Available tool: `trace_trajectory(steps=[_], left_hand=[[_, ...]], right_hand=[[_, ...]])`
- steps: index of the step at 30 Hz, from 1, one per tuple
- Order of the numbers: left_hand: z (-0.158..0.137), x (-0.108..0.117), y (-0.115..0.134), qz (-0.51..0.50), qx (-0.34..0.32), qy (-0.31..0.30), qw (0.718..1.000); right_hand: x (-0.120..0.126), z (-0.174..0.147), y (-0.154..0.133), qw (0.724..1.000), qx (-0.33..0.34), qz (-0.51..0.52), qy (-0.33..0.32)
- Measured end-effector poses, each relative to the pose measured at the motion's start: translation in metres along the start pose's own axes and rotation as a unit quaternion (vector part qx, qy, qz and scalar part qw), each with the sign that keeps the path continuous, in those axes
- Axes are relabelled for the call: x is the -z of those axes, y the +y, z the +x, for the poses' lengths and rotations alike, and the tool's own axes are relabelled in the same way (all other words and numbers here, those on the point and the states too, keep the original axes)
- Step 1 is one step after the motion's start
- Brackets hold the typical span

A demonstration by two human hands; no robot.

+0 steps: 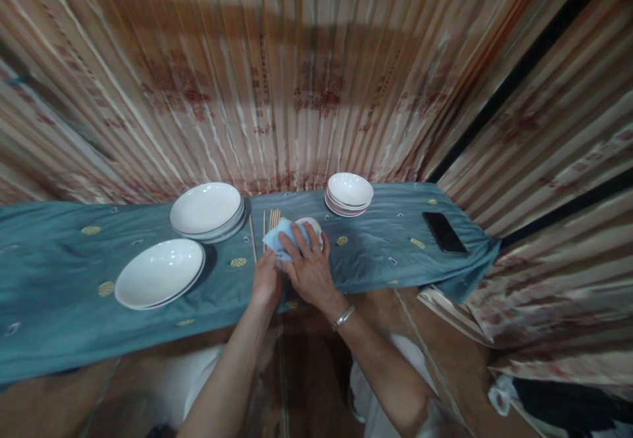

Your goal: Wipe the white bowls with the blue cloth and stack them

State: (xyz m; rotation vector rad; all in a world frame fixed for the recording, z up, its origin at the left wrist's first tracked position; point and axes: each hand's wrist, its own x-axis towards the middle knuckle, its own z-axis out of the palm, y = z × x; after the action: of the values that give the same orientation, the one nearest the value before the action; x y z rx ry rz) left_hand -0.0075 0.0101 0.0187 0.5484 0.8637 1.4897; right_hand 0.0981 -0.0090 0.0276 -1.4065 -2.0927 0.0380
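Over the front part of the table, my right hand [310, 268] presses a light blue cloth [275, 237] against a small white bowl [312, 221]. My left hand [267, 280] grips the bowl from the near left side, its fingers mostly hidden behind the cloth and bowl. Only the far rim of the bowl shows past my right fingers. Just beyond and left of my hands, several wooden chopsticks [253, 237] lie on the tablecloth, partly covered by the cloth.
Stacked large white plates [206, 207] and deep oval dishes [159, 272] stand on the left. A stack of small white bowls [350, 190] sits at the back right, and a black phone [444, 232] farther right. Patterned curtains [316, 82] hang behind the teal tablecloth [376, 247].
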Motion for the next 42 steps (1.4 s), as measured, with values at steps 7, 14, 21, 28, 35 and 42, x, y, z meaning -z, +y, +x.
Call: trace_trajectory(steps=[7, 14, 21, 28, 35, 42], left_hand=[[-0.002, -0.006, 0.005, -0.012, 0.018, -0.001, 1.0], [0.0, -0.003, 0.004, -0.008, 0.035, 0.01, 0.999], [0.004, 0.006, -0.001, -0.009, 0.03, 0.023, 0.999], [0.007, 0.009, 0.0, -0.001, 0.032, 0.027, 0.999], [0.011, 0.014, -0.003, -0.033, 0.06, 0.041, 0.997], [0.015, 0.017, -0.001, -0.096, 0.124, 0.025, 0.987]], right_hand=[[0.003, 0.011, 0.004, 0.997, -0.062, 0.042, 0.029], [-0.005, 0.018, 0.017, 0.984, -0.086, 0.13, 0.085], [-0.016, 0.025, 0.039, 0.944, -0.144, 0.275, 0.113], [-0.031, 0.026, 0.049, 0.885, -0.209, 0.402, 0.105], [-0.057, 0.019, 0.055, 0.836, -0.339, 0.425, 0.079], [-0.078, 0.005, 0.049, 0.855, -0.317, 0.405, 0.063]])
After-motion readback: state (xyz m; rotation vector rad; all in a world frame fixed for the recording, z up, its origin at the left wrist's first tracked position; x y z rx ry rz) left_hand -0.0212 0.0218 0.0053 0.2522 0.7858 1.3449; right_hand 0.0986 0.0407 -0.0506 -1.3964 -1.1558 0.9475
